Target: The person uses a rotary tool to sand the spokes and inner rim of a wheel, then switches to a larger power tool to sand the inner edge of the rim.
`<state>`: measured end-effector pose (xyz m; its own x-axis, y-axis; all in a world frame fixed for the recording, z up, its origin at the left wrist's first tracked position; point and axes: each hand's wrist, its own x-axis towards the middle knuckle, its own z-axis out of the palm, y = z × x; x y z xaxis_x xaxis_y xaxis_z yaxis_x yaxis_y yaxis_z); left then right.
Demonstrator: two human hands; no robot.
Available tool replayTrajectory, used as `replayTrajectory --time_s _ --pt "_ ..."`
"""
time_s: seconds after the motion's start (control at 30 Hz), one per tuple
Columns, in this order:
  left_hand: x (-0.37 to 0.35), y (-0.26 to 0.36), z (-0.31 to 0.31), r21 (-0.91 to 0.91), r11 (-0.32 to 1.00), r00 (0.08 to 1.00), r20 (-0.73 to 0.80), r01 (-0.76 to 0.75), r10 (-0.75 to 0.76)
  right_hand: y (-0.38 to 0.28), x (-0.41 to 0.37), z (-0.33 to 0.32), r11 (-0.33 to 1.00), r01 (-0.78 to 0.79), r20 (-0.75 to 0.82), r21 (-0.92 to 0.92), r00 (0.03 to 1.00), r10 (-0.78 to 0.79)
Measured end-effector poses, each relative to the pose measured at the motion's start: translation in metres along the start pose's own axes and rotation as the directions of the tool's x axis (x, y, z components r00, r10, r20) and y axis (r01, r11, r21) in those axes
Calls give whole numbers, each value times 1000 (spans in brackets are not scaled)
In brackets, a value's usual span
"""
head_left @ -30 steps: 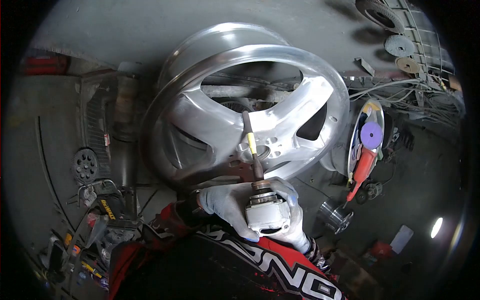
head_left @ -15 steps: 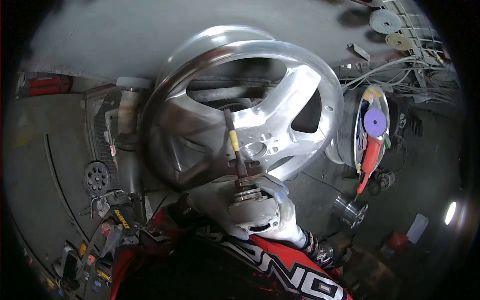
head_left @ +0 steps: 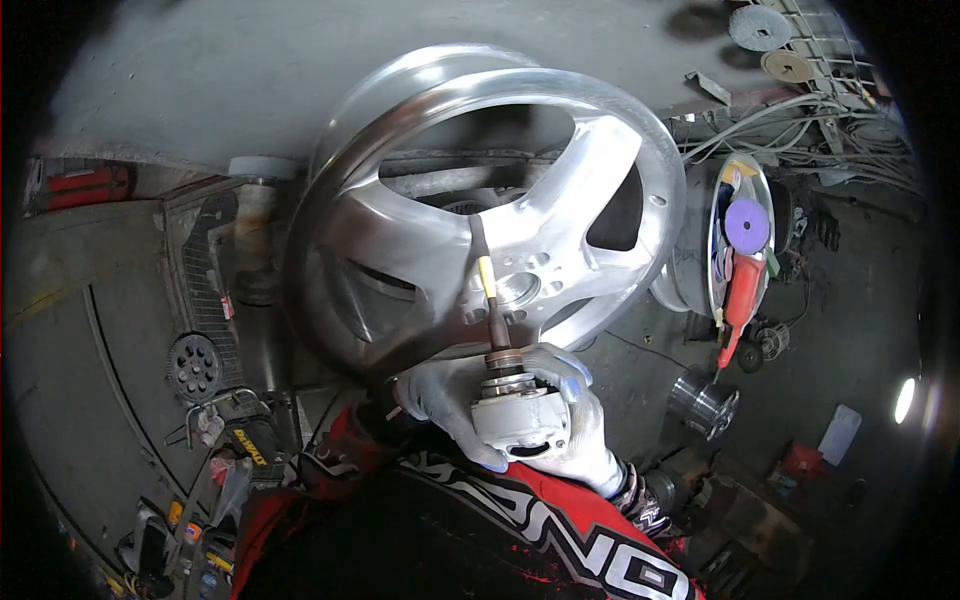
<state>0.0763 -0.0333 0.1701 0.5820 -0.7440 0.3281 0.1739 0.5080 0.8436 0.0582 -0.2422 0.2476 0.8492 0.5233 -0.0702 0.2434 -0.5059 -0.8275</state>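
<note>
A shiny alloy wheel (head_left: 610, 160) with broad spokes stands in front of me, tilted. Both gloved hands hold a grinder (head_left: 520, 418) with a pale body close to my chest. Its long dark shaft, banded in yellow, points away from me, and the narrow tip overlaps a spoke left of the hub hole. My left hand (head_left: 445, 405) wraps the body's left side, its fingers partly hidden. My right hand (head_left: 582, 425) is closed round the other side, blue-tipped fingers over the top.
Right of the wheel, another rim (head_left: 717, 235) holds a purple disc (head_left: 747, 226) and a red power tool (head_left: 738, 300). A metal cylinder (head_left: 703, 402) lies below it. Cables (head_left: 770, 125) run along the upper right. Tools and a holed black disc (head_left: 194, 364) are at left.
The grinder and both hands have shifted slightly right against the wheel, and the tip has moved up and right along the spoke. The whole view has tilted a little.
</note>
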Motion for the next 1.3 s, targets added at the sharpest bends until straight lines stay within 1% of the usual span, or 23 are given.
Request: replayTrajectory --time_s 0.03,0.07,0.13,0.17,0.23,0.27,0.33,0.37,0.43,0.47,0.53,0.57,0.6,0.63,0.77,0.8,0.87,0.93,1.03,1.1,1.17,1.27,1.3 --pt "-1 4 1 -188 981 996 -77 39 -55 -2 1 2 1000 -11 14 -6 1000 12" --pt "-5 3 0 -187 982 995 -79 40 -55 -3 2 3 1000 -9 15 -5 1000 9" --pt "-11 -1 -4 -2 999 999 11 48 -48 -4 4 4 999 8 37 -34 999 -7" --pt "-10 0 -3 0 999 999 10 49 -49 -5 5 6 999 11 37 -33 999 -9" --pt "-4 7 -1 -153 984 987 -148 -88 66 -6 5 11 997 76 -24 -9 997 -76" --pt "-4 11 -1 -151 985 987 -149 -88 66 -7 7 11 997 78 -24 -8 997 -78" --pt "-10 19 -3 42 999 986 -168 11 -3 -9 13 9 993 122 -21 -6 992 -122" --pt "-12 20 -3 46 999 985 -171 12 -4 -11 14 7 992 126 -20 -3 992 -126" --pt "-14 20 -1 442 882 976 -56 -164 209 -13 16 4 995 97 4 16 995 -97" --pt "-11 21 -1 442 882 976 -57 -163 210 -11 16 4 995 98 5 16 995 -98" --pt "1 26 -1 372 928 990 -121 -21 71 -6 15 3 995 97 -72 30 993 -95" --pt "6 32 2 370 929 990 -122 -26 76 -6 13 0 995 96 -70 26 993 -94" --pt "10 41 6 -17 992 975 -185 122 -123 -5 10 -3 997 58 -76 46 996 -55" --pt "13 44 8 -404 883 930 -165 239 -327 -5 8 -6 998 21 -81 67 997 -16" --pt "21 22 5 -370 883 938 -73 290 -338 -2 -2 -14 997 -40 2 -64 999 40" --pt "23 22 6 -405 877 947 -73 259 -314 -6 -1 -13 996 -77 -44 42 996 79" --pt "20 26 6 -441 869 955 -81 224 -287 -11 3 -12 998 -69 -20 4 997 69" --pt "13 35 5 -395 868 934 -60 301 -351 -14 8 -12 998 -58 4 -32 998 58" --pt "9 40 7 -334 921 953 -150 201 -263 -16 14 -13 1000 7 21 -10 1000 -7" --pt "12 37 7 -346 917 952 -151 201 -266 -14 9 -13 978 -169 74 122 984 161" --pt "14 29 7 -357 912 952 -151 201 -268 -5 -1 -12 989 -136 57 57 989 133" --pt "12 10 11 -446 858 946 -70 254 -316 8 -10 -16 998 -57 68 -28 996 58" --pt "11 8 13 -440 880 964 -101 178 -246 8 -8 -16 999 -8 97 -49 995 13"
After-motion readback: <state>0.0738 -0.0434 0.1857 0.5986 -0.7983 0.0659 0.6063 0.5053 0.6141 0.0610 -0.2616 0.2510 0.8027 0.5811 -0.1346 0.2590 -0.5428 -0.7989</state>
